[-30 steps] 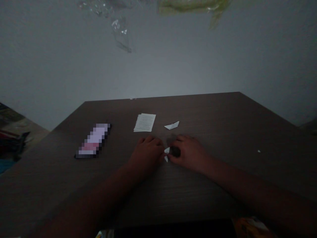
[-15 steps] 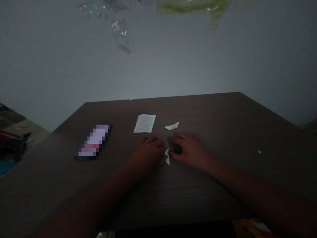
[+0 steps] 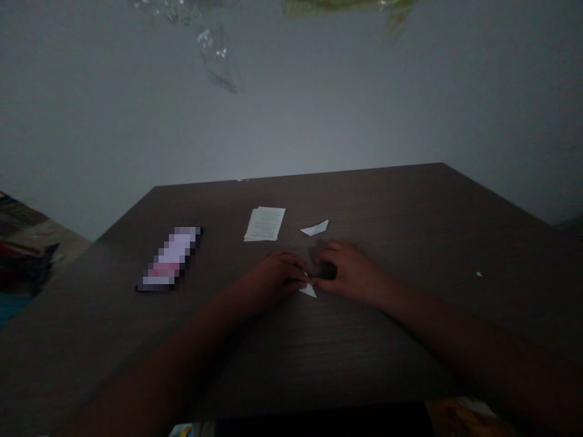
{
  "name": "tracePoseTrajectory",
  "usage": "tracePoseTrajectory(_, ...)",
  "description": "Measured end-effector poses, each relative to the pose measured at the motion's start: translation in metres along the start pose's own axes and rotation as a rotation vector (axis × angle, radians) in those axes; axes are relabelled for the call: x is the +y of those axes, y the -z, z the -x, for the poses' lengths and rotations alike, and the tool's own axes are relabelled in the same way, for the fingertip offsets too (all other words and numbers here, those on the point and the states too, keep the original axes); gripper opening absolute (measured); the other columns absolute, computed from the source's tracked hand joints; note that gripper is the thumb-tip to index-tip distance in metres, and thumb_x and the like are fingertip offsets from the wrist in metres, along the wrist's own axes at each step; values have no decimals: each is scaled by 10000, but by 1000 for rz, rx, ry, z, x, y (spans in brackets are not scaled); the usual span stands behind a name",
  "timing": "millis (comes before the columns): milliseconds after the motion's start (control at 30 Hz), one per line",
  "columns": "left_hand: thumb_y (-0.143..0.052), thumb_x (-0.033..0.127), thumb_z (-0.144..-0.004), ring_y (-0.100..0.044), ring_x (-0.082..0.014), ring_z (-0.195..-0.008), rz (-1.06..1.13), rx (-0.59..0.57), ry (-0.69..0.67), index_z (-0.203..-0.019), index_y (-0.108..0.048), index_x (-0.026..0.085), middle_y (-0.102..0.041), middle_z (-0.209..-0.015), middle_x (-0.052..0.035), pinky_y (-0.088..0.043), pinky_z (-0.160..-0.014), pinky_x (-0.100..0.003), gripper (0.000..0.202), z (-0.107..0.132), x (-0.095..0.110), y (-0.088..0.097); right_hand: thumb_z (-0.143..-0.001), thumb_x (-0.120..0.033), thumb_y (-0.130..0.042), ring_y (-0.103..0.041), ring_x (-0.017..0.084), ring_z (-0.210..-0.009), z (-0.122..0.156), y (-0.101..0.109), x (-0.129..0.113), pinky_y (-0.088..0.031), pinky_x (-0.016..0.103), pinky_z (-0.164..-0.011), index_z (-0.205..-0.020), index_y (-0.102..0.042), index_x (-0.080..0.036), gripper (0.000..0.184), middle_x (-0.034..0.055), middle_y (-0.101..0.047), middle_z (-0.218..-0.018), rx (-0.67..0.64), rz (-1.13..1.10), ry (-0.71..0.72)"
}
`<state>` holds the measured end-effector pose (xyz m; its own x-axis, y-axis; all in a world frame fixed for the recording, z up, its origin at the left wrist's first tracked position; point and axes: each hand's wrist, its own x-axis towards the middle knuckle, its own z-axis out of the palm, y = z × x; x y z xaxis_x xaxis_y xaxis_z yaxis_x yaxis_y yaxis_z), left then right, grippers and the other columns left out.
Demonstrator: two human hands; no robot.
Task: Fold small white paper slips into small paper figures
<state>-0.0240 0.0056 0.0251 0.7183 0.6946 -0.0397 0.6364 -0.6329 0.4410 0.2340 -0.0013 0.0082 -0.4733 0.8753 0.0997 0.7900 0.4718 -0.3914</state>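
Note:
A small folded white paper piece [image 3: 308, 290] lies on the dark wooden table [image 3: 410, 206] between my two hands. My left hand [image 3: 273, 279] rests curled to its left, fingertips pinching at the paper's top. From the right, my right hand [image 3: 348, 272] meets it, fingers bent and touching the same spot. A second folded paper piece [image 3: 314, 228] lies a little farther back, apart from both hands. Behind my left hand sits a stack of white paper slips [image 3: 265, 223].
A phone with a lit, blurred screen [image 3: 170, 258] lies on the table to the left. A tiny white scrap [image 3: 478, 274] sits at the right. A pale wall stands behind the table; clutter lies beyond its left edge [image 3: 22, 261]. The scene is dim.
The small paper piece has turned from standing between the fingertips to lying flatter on the table. My left hand has lifted slightly onto its fingertips. The camera has tilted slightly.

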Motion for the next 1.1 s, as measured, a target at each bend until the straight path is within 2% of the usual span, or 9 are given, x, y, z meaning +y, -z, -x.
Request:
tracePoseTrajectory(167, -804, 174, -1126, -782, -267, -1369, -23, -18, 33, -1232, -935, 306, -884, -1426, -41, -565, -1229, -437, 214, 1, 4, 3, -1010, -530, -958, -762, 375, -1217, -1, 0, -7, -528, 492, -1004, -1153, -862, -228, 348, 135, -820, -1248, -18, 21, -43)
tracePoseTrajectory(333, -798, 142, -1115, -749, -318, -1447, -20, -3, 128, -1146, -941, 297, -880, -1453, -34, -472, -1307, -578, 213, 1, 12, 3, -1015, -543, -952, -750, 380, -1217, -1, 1, -9, -522, 471, -967, -1173, -835, -227, 373, 144, -813, -1254, -52, 42, -31)
tracePoseTrajectory(467, -806, 154, -1109, -739, -336, -1453, -27, -17, 139, -1095, -936, 284, -875, -1452, -47, -472, -1295, -619, 185, 1, 13, 2, -1002, -518, -960, -746, 396, -1247, -1, 4, -8, -528, 475, -975, -1222, -811, -225, 396, 150, -810, -1267, -97, 54, -23)
tracePoseTrajectory(633, -814, 178, -1113, -729, -353, -1449, -18, -12, 118, -1097, -933, 245, -872, -1445, -93, -479, -1273, -617, 137, 0, 9, 1, -937, -525, -995, -736, 416, -1274, -1, 10, -7, -537, 511, -1030, -1260, -793, -226, 485, 163, -800, -1319, -158, 50, -4)
tracePoseTrajectory(900, -784, 130, -1115, -709, -342, -1463, -1, -6, 115, -1106, -926, 244, -863, -1454, -67, -450, -1280, -567, 182, 4, 14, 4, -812, -514, -1077, -679, 478, -1410, 3, 25, -8, -531, 593, -1156, -1385, -796, -210, 707, 195, -754, -1460, -248, 11, 5)
tracePoseTrajectory(967, -768, 116, -1109, -712, -333, -1444, 4, 4, 106, -1106, -923, 247, -861, -1454, -56, -443, -1272, -546, 203, 5, 13, 3, -823, -491, -1072, -682, 462, -1409, 3, 25, -5, -526, 577, -1164, -1378, -801, -216, 676, 182, -758, -1450, -247, -23, 3)
tracePoseTrajectory(1100, -791, 117, -1084, -718, -350, -1434, -4, 11, 110, -1109, -929, 270, -862, -1442, -50, -452, -1257, -565, 207, 5, 9, 0, -966, -450, -966, -726, 389, -1309, 0, 16, 0, -529, 506, -1081, -1278, -806, -242, 408, 130, -797, -1312, -181, -79, -29)
